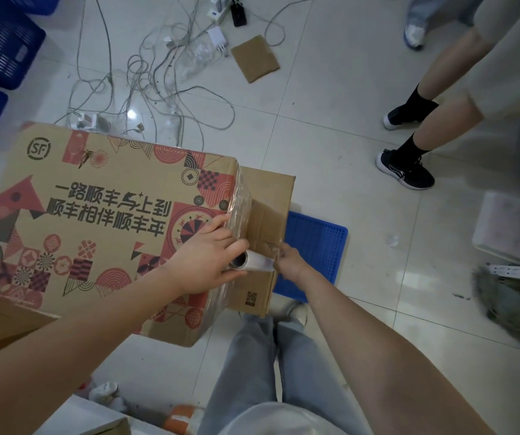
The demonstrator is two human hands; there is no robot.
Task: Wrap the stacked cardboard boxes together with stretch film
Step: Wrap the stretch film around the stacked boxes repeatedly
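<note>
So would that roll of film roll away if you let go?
Probably. The roll is a round tube lying sideways, so it could roll. The film already stuck on the boxes might hold it back. It looks light.

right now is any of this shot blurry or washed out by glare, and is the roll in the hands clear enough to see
Head view: the stretch film roll between the left hand and right hand is sharp; a lamp glare spot sits on the floor tiles; the grey object at the right edge is smeared; wide-angle lens bends the edges.
</note>
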